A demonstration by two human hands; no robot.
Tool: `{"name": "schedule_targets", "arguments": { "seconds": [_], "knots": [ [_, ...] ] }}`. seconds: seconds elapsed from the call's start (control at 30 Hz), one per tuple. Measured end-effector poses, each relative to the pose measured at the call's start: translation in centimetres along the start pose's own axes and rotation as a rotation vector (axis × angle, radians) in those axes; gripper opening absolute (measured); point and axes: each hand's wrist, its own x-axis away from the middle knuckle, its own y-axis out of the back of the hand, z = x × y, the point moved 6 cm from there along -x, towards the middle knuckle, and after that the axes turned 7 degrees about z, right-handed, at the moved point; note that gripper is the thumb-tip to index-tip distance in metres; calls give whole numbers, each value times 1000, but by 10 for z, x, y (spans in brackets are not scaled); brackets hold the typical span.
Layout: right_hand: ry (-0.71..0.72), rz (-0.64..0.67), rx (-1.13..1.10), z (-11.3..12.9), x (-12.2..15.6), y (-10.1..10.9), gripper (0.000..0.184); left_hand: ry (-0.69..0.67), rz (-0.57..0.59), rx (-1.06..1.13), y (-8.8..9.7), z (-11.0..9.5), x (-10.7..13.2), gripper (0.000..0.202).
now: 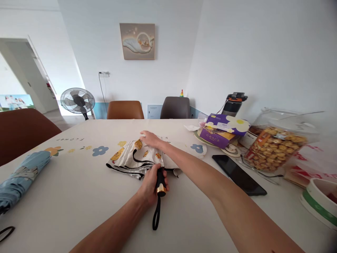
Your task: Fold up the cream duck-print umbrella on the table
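A folding umbrella (pixel 143 154) lies on the table with its canopy loosely gathered. Its fabric is white with yellow cartoon prints and black edging. My left hand (pixel 151 184) is closed round the black handle, which has a gold band and a black wrist loop (pixel 156 214) hanging toward me. Reaching across from the right, my right hand (pixel 150 139) rests on the far part of the canopy. Its visible fingers stretch out to the left; the others are hidden. A blue folded umbrella (pixel 25 175) lies at the left.
The white table (pixel 86 196) carries a black phone (pixel 239 174), glasses (pixel 260 168), a purple box (pixel 218 131), a dark bottle (pixel 233 105), a large jar of snacks (pixel 276 147) and a white-green tub (pixel 318 200) on the right. Chairs (pixel 125 109) and a fan (pixel 77 100) stand beyond.
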Motion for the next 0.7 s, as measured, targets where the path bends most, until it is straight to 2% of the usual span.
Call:
{"name": "schedule_targets", "arguments": {
  "seconds": [0.1, 0.23, 0.33, 0.4, 0.47, 0.57, 0.63, 0.7],
  "knots": [
    [-53, -122, -30, -13, 37, 23, 38, 7, 23, -4, 0, -1, 1, 30],
    [-21, -201, -56, -36, 115, 36, 30, 0, 69, 41, 2, 0, -2, 30],
    [-162, -310, -183, -58, 174, 39, 20, -41, 79, 99, 4, -2, -3, 26],
    [-273, -320, -427, -67, 202, 33, 18, -69, 91, 157, 4, -6, -1, 23],
    [-353, -193, -766, -63, 218, 15, 23, -77, 143, 262, 0, -12, 2, 21],
    [-397, 41, -1211, -35, 225, -14, 38, -56, 270, 486, -9, -22, 9, 25],
    [-385, 74, -1454, -14, 219, -26, 44, -38, 341, 616, -13, -28, 14, 27],
    [-291, 49, -1677, 4, 204, -32, 43, -11, 393, 701, -16, -31, 18, 28]
  ]
}}
